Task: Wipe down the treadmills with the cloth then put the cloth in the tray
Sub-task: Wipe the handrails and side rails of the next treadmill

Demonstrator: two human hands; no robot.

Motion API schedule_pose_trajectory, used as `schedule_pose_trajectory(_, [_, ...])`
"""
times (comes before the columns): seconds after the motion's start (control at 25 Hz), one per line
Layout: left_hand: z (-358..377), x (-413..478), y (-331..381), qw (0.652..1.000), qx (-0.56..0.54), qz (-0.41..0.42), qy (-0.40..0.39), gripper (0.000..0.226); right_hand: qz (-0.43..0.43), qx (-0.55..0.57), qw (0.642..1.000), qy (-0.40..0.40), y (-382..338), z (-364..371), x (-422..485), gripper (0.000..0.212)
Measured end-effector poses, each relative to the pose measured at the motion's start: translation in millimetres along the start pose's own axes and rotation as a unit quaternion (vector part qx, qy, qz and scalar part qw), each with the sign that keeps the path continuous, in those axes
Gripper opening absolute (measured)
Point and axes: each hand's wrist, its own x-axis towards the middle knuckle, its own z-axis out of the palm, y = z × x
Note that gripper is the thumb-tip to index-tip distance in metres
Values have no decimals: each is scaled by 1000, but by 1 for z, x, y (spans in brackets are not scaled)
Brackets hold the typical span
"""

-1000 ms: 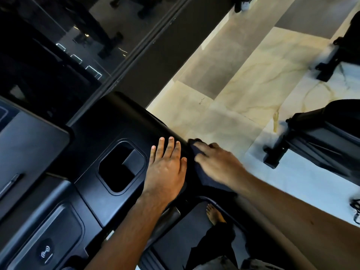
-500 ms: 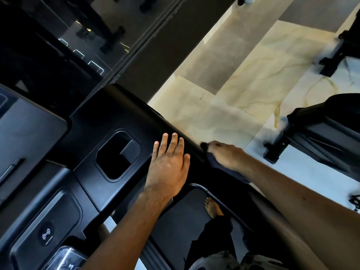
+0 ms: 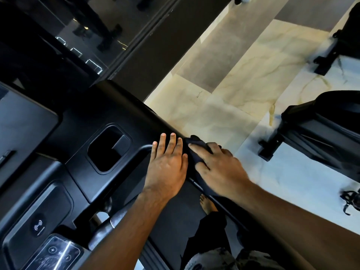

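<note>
I stand on a black treadmill and look down at its console [image 3: 101,114]. My left hand [image 3: 167,168] lies flat on the console's right part, fingers straight and together. Right beside it, my right hand [image 3: 220,168] grips a dark cloth [image 3: 194,142] and presses it on the console's right edge, where the side rail begins. Most of the cloth is hidden under that hand. A rectangular recess [image 3: 109,149] in the console lies just left of my left hand. No tray is recognisable in view.
A wireless charging pad [image 3: 38,225] and a lit control panel [image 3: 56,254] sit at the lower left, a dark screen [image 3: 23,123] at the left. My bare foot [image 3: 207,203] stands on the belt. A second treadmill [image 3: 321,133] stands to the right across the marble floor.
My right hand slid the cloth a little outward along the console edge and then back up beside my left hand. My left hand stayed flat in place.
</note>
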Motion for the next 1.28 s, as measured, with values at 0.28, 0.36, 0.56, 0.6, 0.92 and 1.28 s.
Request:
schedule_pose_trajectory(0.28, [3,-14,16,1000,-2,8,-2,56,16,26,999,28,10,-2,-25,52])
schedule_pose_trajectory(0.36, [5,-16,20,1000,2,10,-1,56,39,58,997,10,26,-14,-21,45])
schedule_pose_trajectory(0.56, [9,-24,30,1000,7,18,2,57,77,44,996,25,25,-10,-40,37])
schedule_pose_trajectory(0.6, [10,-24,32,1000,10,18,7,59,43,51,997,43,23,-6,-44,41])
schedule_pose_trajectory(0.92, [15,-36,47,1000,3,24,9,55,23,36,999,30,43,-3,-63,43])
schedule_pose_trajectory(1.28, [22,-47,65,1000,6,20,16,57,59,30,998,4,54,-16,-78,42])
